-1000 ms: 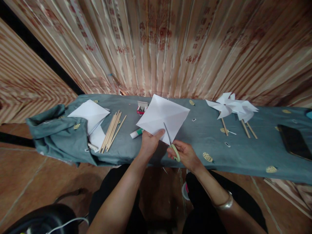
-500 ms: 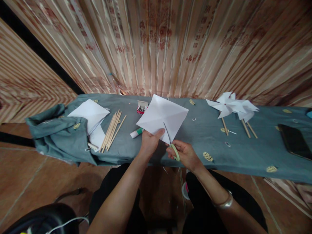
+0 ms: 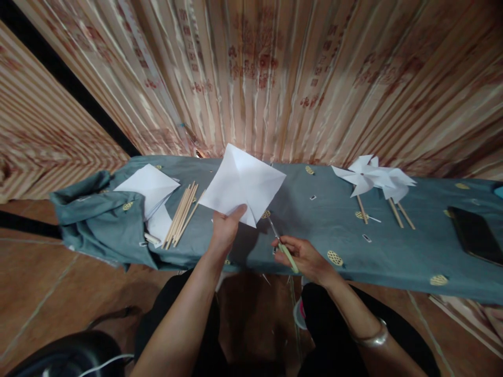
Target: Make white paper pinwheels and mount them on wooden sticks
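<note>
A square sheet of white paper [image 3: 245, 180], creased and with a slit near its lower corner, is held up over the table. My left hand [image 3: 226, 228] pinches its lower edge, thumb on top. To the right, my right hand [image 3: 301, 256] grips light-green-handled scissors [image 3: 288, 256]. Their blades point up and left, apart from the paper, and look closed together. Left of the paper lie several wooden sticks [image 3: 181, 214] and a stack of white paper sheets [image 3: 149, 183].
White paper pinwheels [image 3: 363, 175] on sticks lie at the right of the table with a green patterned cloth [image 3: 326, 220]. A dark phone [image 3: 475, 233] rests farther right. Behind the table hangs a pleated curtain [image 3: 251, 78]. Bunched cloth [image 3: 98, 220] covers the left end.
The scissors have come out of the paper and swung down to the right. My left hand has moved the paper left, over where the small red box and glue stick showed.
</note>
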Demonstrator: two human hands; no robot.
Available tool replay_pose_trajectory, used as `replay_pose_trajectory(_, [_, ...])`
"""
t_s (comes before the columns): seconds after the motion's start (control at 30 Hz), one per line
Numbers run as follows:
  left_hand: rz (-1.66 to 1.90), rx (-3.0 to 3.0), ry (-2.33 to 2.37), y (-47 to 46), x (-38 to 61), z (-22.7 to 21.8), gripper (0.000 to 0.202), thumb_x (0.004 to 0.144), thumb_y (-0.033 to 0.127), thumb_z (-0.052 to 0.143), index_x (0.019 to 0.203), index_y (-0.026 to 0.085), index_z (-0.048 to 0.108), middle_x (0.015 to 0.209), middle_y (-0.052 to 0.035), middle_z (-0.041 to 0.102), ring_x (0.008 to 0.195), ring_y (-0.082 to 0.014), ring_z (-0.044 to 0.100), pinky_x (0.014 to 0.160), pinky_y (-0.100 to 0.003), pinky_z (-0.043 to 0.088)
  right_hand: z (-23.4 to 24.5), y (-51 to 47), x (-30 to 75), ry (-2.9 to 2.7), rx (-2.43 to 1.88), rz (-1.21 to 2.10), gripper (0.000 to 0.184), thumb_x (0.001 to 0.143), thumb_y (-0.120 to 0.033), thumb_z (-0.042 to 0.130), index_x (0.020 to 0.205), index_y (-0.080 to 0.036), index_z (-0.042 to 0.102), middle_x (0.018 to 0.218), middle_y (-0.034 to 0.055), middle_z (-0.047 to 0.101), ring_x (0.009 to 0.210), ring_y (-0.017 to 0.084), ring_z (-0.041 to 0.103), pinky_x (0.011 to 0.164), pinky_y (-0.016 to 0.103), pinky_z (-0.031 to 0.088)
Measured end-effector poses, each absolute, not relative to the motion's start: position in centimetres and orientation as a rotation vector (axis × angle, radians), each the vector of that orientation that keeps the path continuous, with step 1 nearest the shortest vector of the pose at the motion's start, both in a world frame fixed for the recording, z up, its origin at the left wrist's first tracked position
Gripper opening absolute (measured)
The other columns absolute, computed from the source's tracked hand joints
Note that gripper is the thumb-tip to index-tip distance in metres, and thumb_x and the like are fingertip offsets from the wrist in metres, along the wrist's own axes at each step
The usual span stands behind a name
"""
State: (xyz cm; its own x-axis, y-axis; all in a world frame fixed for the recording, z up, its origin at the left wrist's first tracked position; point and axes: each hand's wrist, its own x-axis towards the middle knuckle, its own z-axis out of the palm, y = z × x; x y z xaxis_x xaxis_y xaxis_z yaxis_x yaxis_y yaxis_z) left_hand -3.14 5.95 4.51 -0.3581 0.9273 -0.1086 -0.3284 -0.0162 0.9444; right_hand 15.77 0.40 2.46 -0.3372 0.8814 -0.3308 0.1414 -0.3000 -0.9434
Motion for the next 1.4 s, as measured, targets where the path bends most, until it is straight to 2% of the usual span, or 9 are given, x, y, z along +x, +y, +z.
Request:
replay_pose_trajectory(0.13, [1.533, 0.799, 1.262, 5.4, -3.6, 4.6, 0.028, 0.053, 0.021, 0.077, 0.08, 0.018, 0.07, 0.088, -0.0055, 0.074, 0.088, -0.0233, 0.067, 0.085, -0.034, 0.05, 3.0, 1.4, 17.6, -1.179, -1.383, 1.448, 0.05, 0.057, -0.053, 0.08, 0.091, -0.019, 0.065, 0.067, 0.0003, 0.064, 0.058, 0.013, 0.054, 0.055, 0.026, 0.041])
replay_pose_trajectory(0.23, [1.377, 0.86, 1.266, 4.9, -3.6, 4.3, 0.024, 0.052, 0.021, 0.078, 0.075, 0.018, 0.071, 0.084, -0.0061, 0.075, 0.081, -0.0234, 0.067, 0.082, -0.035, 0.051, 3.7, 2.2, 19.3, -1.039, -1.362, 1.213, 0.05, 0.061, -0.057, 0.077, 0.094, -0.021, 0.065, 0.072, 0.0029, 0.067, 0.06, 0.014, 0.055, 0.054, 0.027, 0.041])
replay_pose_trajectory(0.43, [1.188, 1.091, 1.197, 4.3, -3.5, 3.4, 0.024, 0.054, 0.022, 0.077, 0.078, 0.019, 0.075, 0.088, -0.0054, 0.076, 0.084, -0.0256, 0.068, 0.083, -0.036, 0.052, 4.3, 2.6, 20.1, -1.077, -1.339, 1.161, 0.051, 0.055, -0.052, 0.082, 0.095, -0.023, 0.067, 0.077, 0.0017, 0.069, 0.065, 0.016, 0.059, 0.057, 0.027, 0.045])
replay_pose_trajectory(0.57, [1.036, 1.177, 1.179, 4.2, -3.6, 3.0, 0.012, 0.06, 0.028, 0.075, 0.066, 0.018, 0.074, 0.071, -0.004, 0.074, 0.064, -0.0217, 0.065, 0.063, -0.031, 0.052, 4.0, 2.8, 18.9, -0.985, -1.334, 1.264, 0.051, 0.046, -0.044, 0.088, 0.087, -0.023, 0.067, 0.07, -0.001, 0.069, 0.062, 0.015, 0.059, 0.059, 0.029, 0.049])
replay_pose_trajectory(0.73, [0.954, 1.048, 1.189, 4.2, -3.8, 3.9, 0.019, 0.056, 0.033, 0.079, 0.057, 0.015, 0.071, 0.055, -0.0017, 0.066, 0.047, -0.0146, 0.054, 0.048, -0.025, 0.041, 3.6, 2.9, 18.5, -0.915, -1.303, 1.394, 0.049, 0.044, -0.039, 0.089, 0.083, -0.021, 0.066, 0.07, -0.0016, 0.071, 0.06, 0.014, 0.059, 0.059, 0.029, 0.049])
replay_pose_trajectory(0.83, [1.043, 0.837, 1.091, 4.4, -3.7, 4.9, 0.028, 0.055, 0.04, 0.081, 0.066, 0.015, 0.073, 0.062, -0.004, 0.07, 0.051, -0.0148, 0.058, 0.052, -0.026, 0.045, 3.5, 2.9, 18.3, -0.844, -1.282, 1.355, 0.048, 0.045, -0.037, 0.089, 0.085, -0.021, 0.067, 0.072, -0.0023, 0.071, 0.06, 0.014, 0.059, 0.06, 0.028, 0.049])
replay_pose_trajectory(1.0, [1.13, 0.563, 0.753, 3.9, -2.5, 5.3, 0.045, 0.063, 0.051, 0.076, 0.093, 0.018, 0.073, 0.096, -0.0094, 0.075, 0.089, -0.023, 0.07, 0.082, -0.034, 0.053, 3.6, 3.1, 17.0, -0.655, -1.178, 1.244, 0.035, 0.051, -0.032, 0.087, 0.078, -0.021, 0.066, 0.079, -0.0024, 0.071, 0.07, 0.014, 0.061, 0.071, 0.028, 0.049])
replay_pose_trajectory(1.13, [1.112, 0.485, 0.736, 3.3, -0.8, 4.8, 0.04, 0.061, 0.041, 0.08, 0.093, 0.018, 0.07, 0.098, -0.0078, 0.074, 0.092, -0.0233, 0.069, 0.085, -0.037, 0.053, 3.7, 3.3, 15.7, -0.666, -1.135, 1.206, 0.036, 0.055, -0.033, 0.085, 0.082, -0.021, 0.065, 0.084, -0.001, 0.071, 0.074, 0.015, 0.062, 0.076, 0.031, 0.05])
replay_pose_trajectory(1.4, [1.431, 0.552, 0.915, 4.0, 0.4, 4.4, 0.055, 0.055, 0.019, 0.082, 0.107, 0.016, 0.065, 0.101, -0.0073, 0.073, 0.093, -0.024, 0.067, 0.086, -0.036, 0.051, 3.9, 2.8, 14.3, -0.909, -1.22, 1.253, 0.044, 0.057, -0.046, 0.081, 0.088, -0.019, 0.064, 0.074, -0.0005, 0.068, 0.063, 0.013, 0.058, 0.062, 0.027, 0.049])
